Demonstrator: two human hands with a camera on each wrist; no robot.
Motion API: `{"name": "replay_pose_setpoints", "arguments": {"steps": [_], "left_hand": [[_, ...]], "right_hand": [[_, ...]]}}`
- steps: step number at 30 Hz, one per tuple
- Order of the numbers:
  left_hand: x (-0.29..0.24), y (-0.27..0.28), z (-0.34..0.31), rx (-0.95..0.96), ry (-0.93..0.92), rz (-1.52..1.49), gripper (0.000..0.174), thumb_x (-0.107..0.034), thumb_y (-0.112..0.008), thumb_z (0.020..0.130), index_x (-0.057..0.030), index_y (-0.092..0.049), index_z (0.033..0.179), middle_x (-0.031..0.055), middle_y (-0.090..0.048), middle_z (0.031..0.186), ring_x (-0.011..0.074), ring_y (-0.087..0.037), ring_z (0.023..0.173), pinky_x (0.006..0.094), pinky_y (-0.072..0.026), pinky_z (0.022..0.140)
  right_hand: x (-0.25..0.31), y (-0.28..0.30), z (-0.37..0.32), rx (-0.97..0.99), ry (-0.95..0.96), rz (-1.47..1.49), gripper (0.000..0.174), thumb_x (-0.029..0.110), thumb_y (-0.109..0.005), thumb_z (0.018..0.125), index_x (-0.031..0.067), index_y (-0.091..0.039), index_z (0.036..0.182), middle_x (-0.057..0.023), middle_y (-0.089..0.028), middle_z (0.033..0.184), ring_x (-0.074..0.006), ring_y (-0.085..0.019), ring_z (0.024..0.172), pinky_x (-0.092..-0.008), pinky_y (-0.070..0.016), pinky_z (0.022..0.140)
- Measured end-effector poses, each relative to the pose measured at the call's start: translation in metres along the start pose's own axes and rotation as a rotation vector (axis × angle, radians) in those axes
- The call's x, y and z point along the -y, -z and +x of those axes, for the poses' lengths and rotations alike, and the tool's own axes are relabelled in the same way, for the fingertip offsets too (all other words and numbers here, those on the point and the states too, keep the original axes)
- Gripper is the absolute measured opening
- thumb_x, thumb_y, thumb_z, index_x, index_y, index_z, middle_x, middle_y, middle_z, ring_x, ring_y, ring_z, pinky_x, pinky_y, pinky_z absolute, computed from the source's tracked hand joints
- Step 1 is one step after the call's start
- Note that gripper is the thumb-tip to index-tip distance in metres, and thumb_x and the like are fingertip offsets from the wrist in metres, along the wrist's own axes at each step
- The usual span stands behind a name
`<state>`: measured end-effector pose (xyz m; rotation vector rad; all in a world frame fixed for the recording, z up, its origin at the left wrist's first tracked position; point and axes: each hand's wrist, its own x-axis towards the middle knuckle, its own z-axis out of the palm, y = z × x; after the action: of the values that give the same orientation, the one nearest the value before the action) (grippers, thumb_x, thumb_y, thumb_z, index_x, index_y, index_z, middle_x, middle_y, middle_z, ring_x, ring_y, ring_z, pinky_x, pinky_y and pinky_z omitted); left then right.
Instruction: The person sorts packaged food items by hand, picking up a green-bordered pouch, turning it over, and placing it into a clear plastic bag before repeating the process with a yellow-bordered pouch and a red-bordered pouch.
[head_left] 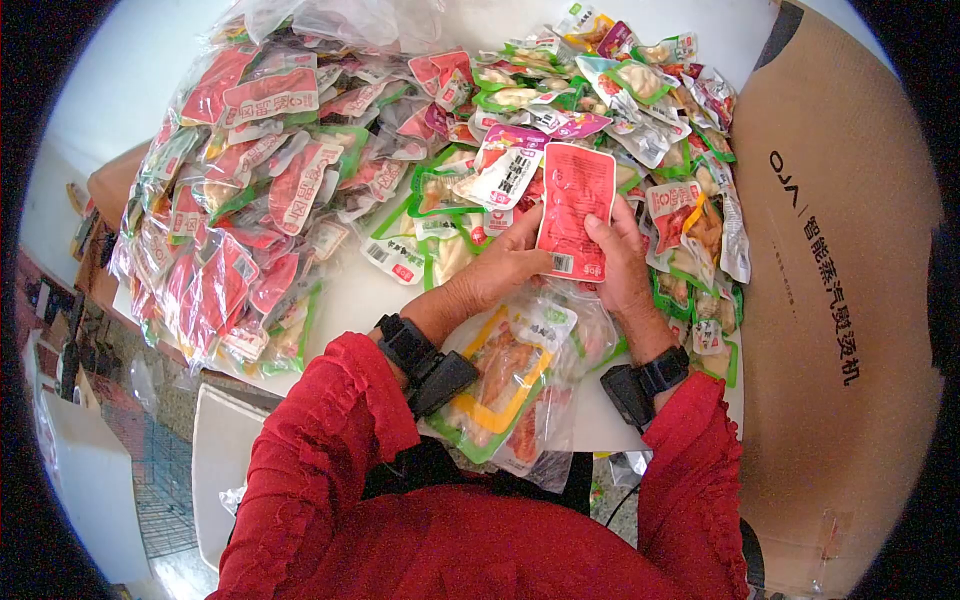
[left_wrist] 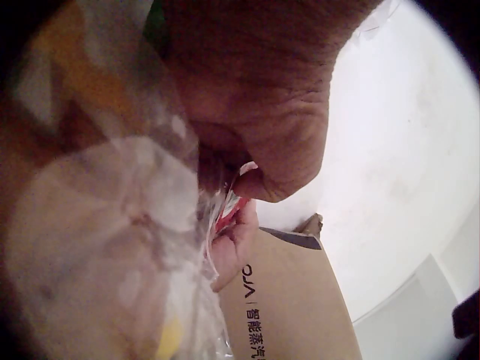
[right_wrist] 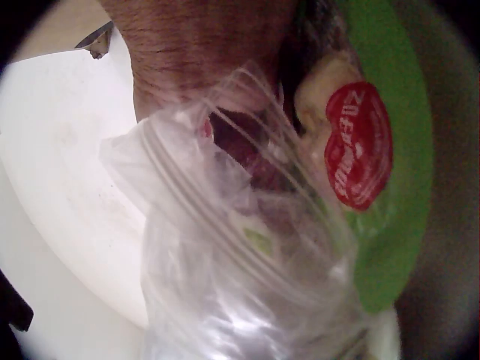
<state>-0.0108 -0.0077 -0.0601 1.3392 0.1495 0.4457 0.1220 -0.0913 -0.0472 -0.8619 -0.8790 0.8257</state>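
Note:
A flat red food packet [head_left: 572, 200] with a barcode at its lower corner stands between both hands in the head view. My left hand [head_left: 497, 268] grips its lower left edge. My right hand [head_left: 624, 262] pinches the right edge, thumb across the printed face. Just below the hands, a clear zip bag [right_wrist: 202, 255] hangs open-mouthed close to the right hand, with packets inside. A yellow-and-green-edged packet [head_left: 500, 365] shows through clear plastic near my body. The left wrist view shows the back of the left hand [left_wrist: 259, 97], with clear plastic beside it.
At the left, a large heap of bagged red packets [head_left: 270, 190] covers the white table [head_left: 345, 310]. Loose packets [head_left: 530, 85] are piled behind the hands and toward the right. A tall cardboard box [head_left: 840, 300] stands along the right side. A white chair [head_left: 225, 450] is at lower left.

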Motion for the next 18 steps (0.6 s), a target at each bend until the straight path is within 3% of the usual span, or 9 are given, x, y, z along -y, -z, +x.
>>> {"name": "replay_pose_setpoints", "arguments": {"steps": [8, 18], "left_hand": [[-0.0045, -0.0025, -0.0012, 0.021, -0.019, -0.003, 0.061, 0.0, -0.044, 0.071, -0.0082, -0.028, 0.13, 0.0045, -0.046, 0.119, 0.0142, -0.046, 0.106, 0.028, -0.038, 0.088], [-0.0078, -0.0048, -0.004, -0.089, 0.003, 0.039, 0.045, -0.014, -0.048, 0.08, -0.0099, -0.039, 0.124, -0.0018, -0.053, 0.103, 0.0069, -0.05, 0.083, 0.0206, -0.0403, 0.066]], "right_hand": [[0.0036, -0.002, -0.0011, 0.003, -0.026, 0.012, 0.036, 0.01, -0.049, 0.082, 0.0035, -0.041, 0.116, -0.008, -0.054, 0.107, -0.0149, -0.056, 0.09, -0.0285, -0.0475, 0.077], [0.0018, 0.0032, -0.0007, 0.01, -0.04, -0.02, 0.035, 0.013, -0.05, 0.082, 0.004, -0.042, 0.114, -0.0079, -0.054, 0.105, -0.0146, -0.056, 0.089, -0.0279, -0.0474, 0.075]]}}
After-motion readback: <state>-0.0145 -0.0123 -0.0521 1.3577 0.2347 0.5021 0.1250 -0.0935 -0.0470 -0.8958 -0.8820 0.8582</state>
